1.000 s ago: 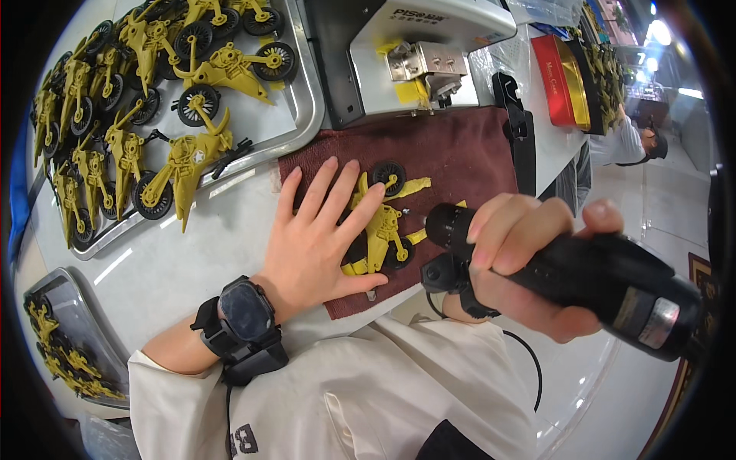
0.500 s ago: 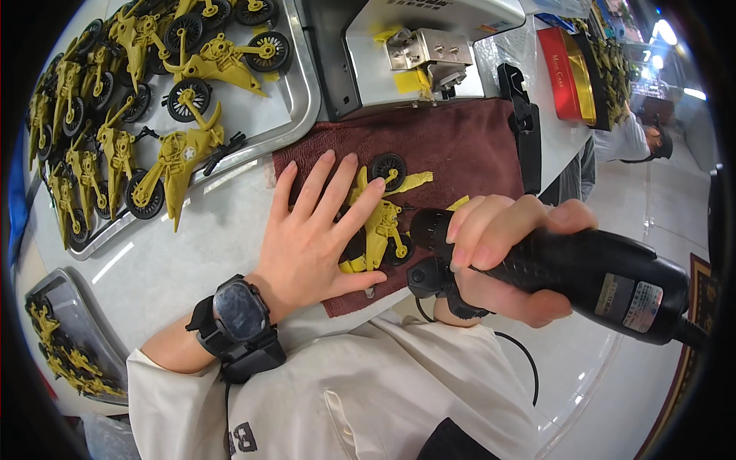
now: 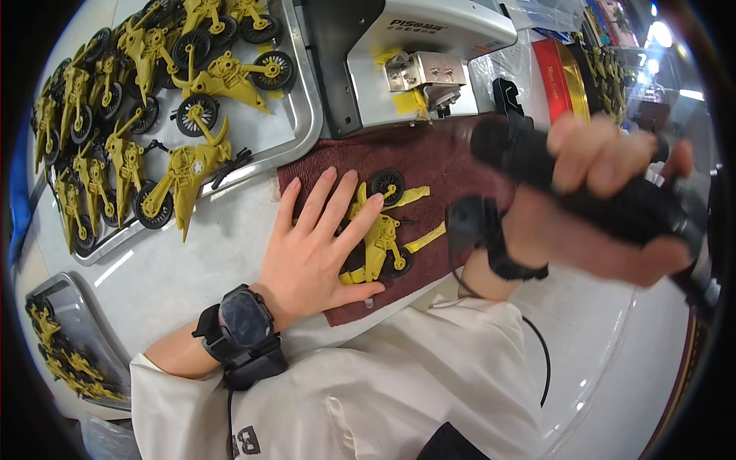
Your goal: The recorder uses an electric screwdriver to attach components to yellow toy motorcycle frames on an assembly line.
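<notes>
My left hand (image 3: pixel 310 249) lies flat with its fingers spread, partly over a yellow toy motorcycle (image 3: pixel 379 238) with black wheels. The toy rests on its side on a dark red cloth (image 3: pixel 452 169), and part of it is hidden under my palm. Yellow strips (image 3: pixel 425 238) stick out beside its wheels. My right hand (image 3: pixel 606 184), blurred by motion, is wrapped round a black electric screwdriver (image 3: pixel 529 157). Its nose is lifted off to the right of the toy, over the cloth's right side.
A metal tray (image 3: pixel 295 126) piled with yellow toy motorcycles stands at the far left. A smaller tray (image 3: pixel 84 307) of yellow parts is at the near left. Behind the cloth stands a grey machine (image 3: pixel 429 38) with a metal head. A red box (image 3: pixel 560 77) lies at the far right.
My right hand has swung the electric screwdriver up and to the right, away from the toy motorcycle. My left hand stays spread on the toy.
</notes>
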